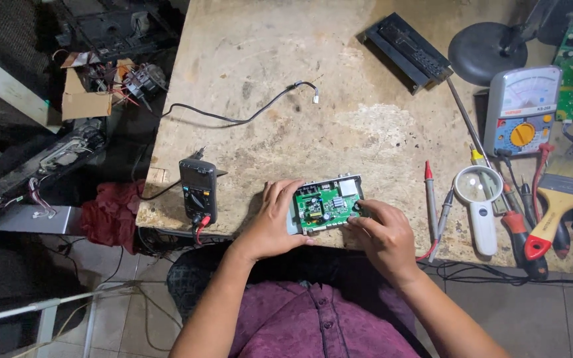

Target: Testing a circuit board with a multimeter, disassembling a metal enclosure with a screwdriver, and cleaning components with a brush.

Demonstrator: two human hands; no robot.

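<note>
Green and densely populated, a small circuit board (326, 204) in a pale open casing is held at the near edge of the worn workbench (366, 126), just in front of the person's body. The step in hand appears to be an inspection or handling of the board; any next move would seem to call for a steady hold on the casing and fine fingertip work among the small components. The left hand (272, 222) is wrapped around the casing's left end, its fingers closed firmly on it. The right hand (384, 235) is curled at the board's right edge, with fingertips pinched together on or against a small part there; whether anything separate is gripped cannot be told. Just left of the hands a dark digital multimeter (198, 189) is laid, and to the right two test probes (432, 202) and a white magnifying glass (479, 199) are found. Farther back, an analog meter (522, 109), a loose black cable (247, 116) and a long black panel (409, 50) are seen.
</note>
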